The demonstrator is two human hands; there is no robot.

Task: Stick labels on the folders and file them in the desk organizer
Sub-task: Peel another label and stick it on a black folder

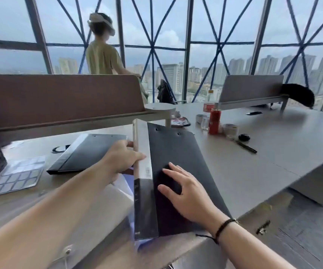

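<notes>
My left hand [122, 158] grips the pale spine of the black folder [173, 171] at the desk's [244, 171] near edge; my right hand [184, 189] lies flat on its cover, fingers spread. A second folder [86, 152] lies left.

No wording can be read — a barcode sticker [148, 170] sits on the folder [173, 164] spine, its digits too blurred.

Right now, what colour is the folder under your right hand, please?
Black, with a silvery spine strip; head view: folder.
</notes>
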